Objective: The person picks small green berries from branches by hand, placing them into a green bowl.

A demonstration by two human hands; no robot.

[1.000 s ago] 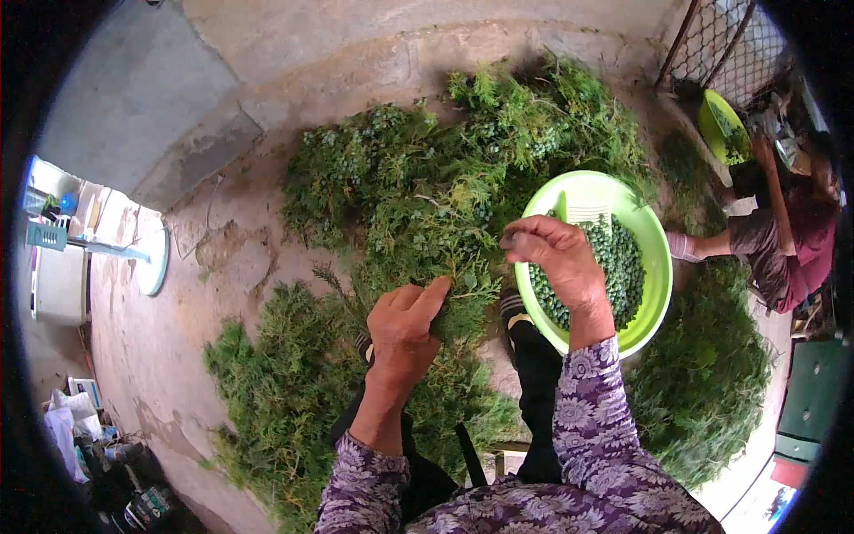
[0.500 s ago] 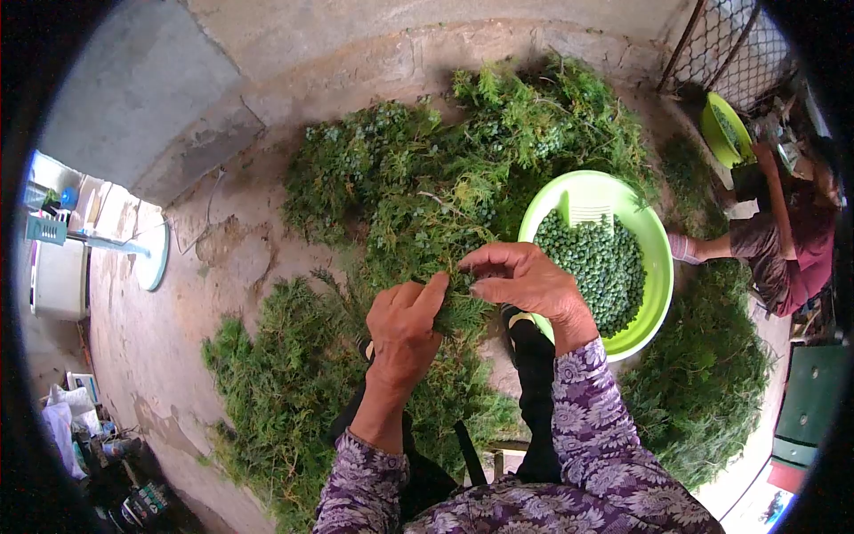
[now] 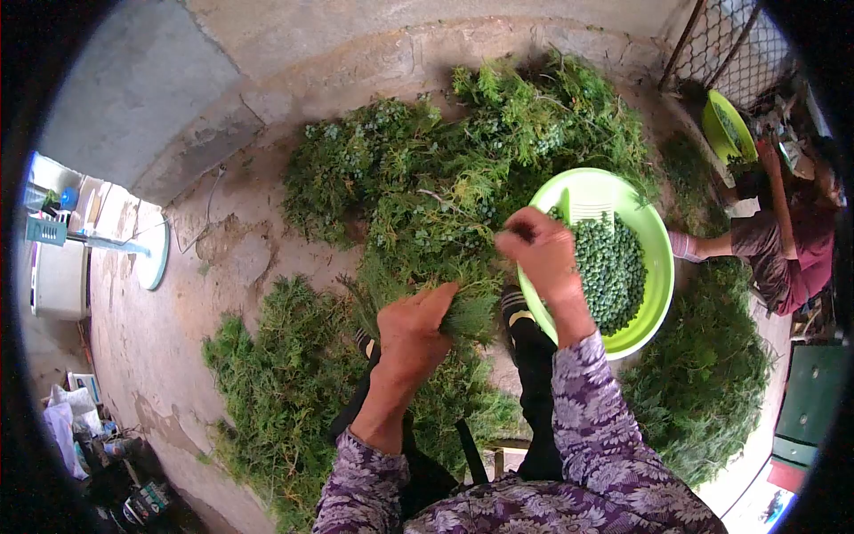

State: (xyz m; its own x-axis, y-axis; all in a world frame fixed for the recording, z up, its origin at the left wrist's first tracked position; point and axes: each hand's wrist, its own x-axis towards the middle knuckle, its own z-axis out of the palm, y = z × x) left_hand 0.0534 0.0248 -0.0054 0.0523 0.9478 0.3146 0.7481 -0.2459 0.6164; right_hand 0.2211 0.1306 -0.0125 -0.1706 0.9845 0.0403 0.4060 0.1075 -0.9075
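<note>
My left hand (image 3: pixel 414 338) is closed around a leafy evergreen sprig (image 3: pixel 471 311), whose fronds stick out to the right past my thumb. Just left of the lime-green basin (image 3: pixel 660 276), partly over its rim, my right hand (image 3: pixel 544 254) has its fingers curled inward. Whatever lies within those fingers is hidden. Many small round green berries (image 3: pixel 609 276) fill the lower part of the basin, beside a ribbed washboard section (image 3: pixel 589 206). In front of my hands spreads a large heap of berry-bearing evergreen branches (image 3: pixel 382 169).
More cut greenery (image 3: pixel 276 383) lies at my left, with another pile (image 3: pixel 703 383) at the right. A seated person (image 3: pixel 792 231) works at the far right by a second green basin (image 3: pixel 728 129). A pale-blue stand (image 3: pixel 153 256) stands on the left.
My right hand has moved right and slightly up, away from my left hand to the basin's edge. My left hand has shifted slightly, and the sprig in it now shows more clearly.
</note>
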